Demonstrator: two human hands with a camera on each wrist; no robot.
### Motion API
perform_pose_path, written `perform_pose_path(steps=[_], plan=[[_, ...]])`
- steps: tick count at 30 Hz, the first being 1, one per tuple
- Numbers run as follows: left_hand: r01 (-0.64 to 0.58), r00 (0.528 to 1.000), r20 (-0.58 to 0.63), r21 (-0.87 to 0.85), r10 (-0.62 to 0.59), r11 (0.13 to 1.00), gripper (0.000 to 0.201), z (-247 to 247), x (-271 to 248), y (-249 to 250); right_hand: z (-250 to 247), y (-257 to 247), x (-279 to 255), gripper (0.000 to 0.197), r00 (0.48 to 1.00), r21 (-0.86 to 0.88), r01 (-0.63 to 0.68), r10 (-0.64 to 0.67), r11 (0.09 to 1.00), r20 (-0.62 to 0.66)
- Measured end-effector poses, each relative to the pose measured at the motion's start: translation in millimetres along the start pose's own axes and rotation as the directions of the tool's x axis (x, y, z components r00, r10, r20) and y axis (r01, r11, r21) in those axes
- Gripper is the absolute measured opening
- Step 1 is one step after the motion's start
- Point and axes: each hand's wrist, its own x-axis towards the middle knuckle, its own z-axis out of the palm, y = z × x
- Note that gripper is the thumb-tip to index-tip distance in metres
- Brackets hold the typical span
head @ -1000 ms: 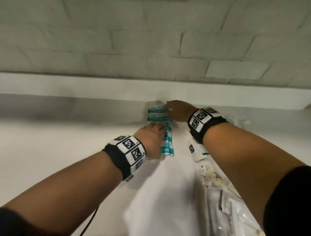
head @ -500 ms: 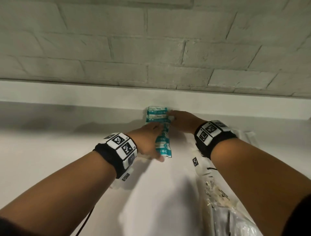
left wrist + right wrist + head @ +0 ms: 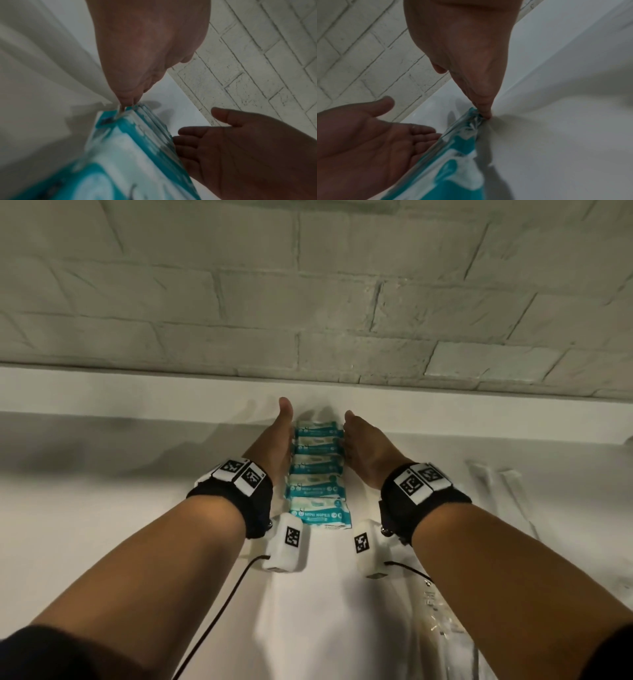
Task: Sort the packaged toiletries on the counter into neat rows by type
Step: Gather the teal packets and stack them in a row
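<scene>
Several teal-and-white mini wipes packs (image 3: pixel 317 474) lie overlapping in one straight row on the white counter (image 3: pixel 102 525), running away from me toward the back ledge. My left hand (image 3: pixel 277 440) stands on edge with straight fingers against the row's left side. My right hand (image 3: pixel 359 446) stands the same way against its right side. In the left wrist view my left hand (image 3: pixel 130 86) touches the far packs (image 3: pixel 137 148), and the right hand (image 3: pixel 223 146) faces it flat. In the right wrist view my right hand (image 3: pixel 481 105) meets the packs (image 3: pixel 462 155) at their far end.
Clear plastic-wrapped items (image 3: pixel 442 625) lie on the counter under my right forearm. White wrapped sticks (image 3: pixel 503 491) lie at the far right. A raised white ledge (image 3: pixel 137 392) and a white brick wall (image 3: pixel 308 302) close off the back.
Both hands have left the tops of the packs and turned on edge, one at each side of the row. The packs now lie in a straighter, longer line.
</scene>
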Motion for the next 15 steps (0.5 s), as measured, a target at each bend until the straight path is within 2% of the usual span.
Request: perform_pose_path(steps=[2,5,8,11,13,15], plan=[[0.019,0.999,0.030,0.012,-0.020,1.000,0.087,-1.3,2.6,-1.7,4.6,-0.3,-3.2,0.032,1.000,-0.013,0.001,-0.001,1.000,-0.002],[0.012,0.998,0.054,0.005,-0.012,1.000,0.094,-2.9,5.6,-4.4,4.4,0.6,-5.0,0.049,1.000,-0.043,0.010,-0.010,0.999,0.003],[0.003,0.999,0.042,-0.048,-0.001,0.999,0.081,-1.6,-2.2,-4.7,0.2,-2.0,-12.0,0.055,1.000,-0.043,-0.003,0.003,0.999,-0.008],[-0.036,0.998,-0.049,-0.025,0.035,0.999,0.067,-1.8,-13.5,-13.1,-7.0,0.6,-22.0,0.060,1.000,-0.085,-0.019,0.017,0.996,-0.024],[-0.066,0.996,-0.069,-0.007,0.065,0.998,0.063,0.6,-20.7,-21.8,-9.4,7.4,-25.7,0.060,0.999,-0.071,0.003,-0.006,0.997,-0.035],[-0.056,0.998,-0.022,-0.032,0.055,0.998,0.070,3.7,-24.8,-28.7,-9.7,18.2,-28.6,0.057,1.000,-0.092,0.022,-0.022,0.996,0.008]])
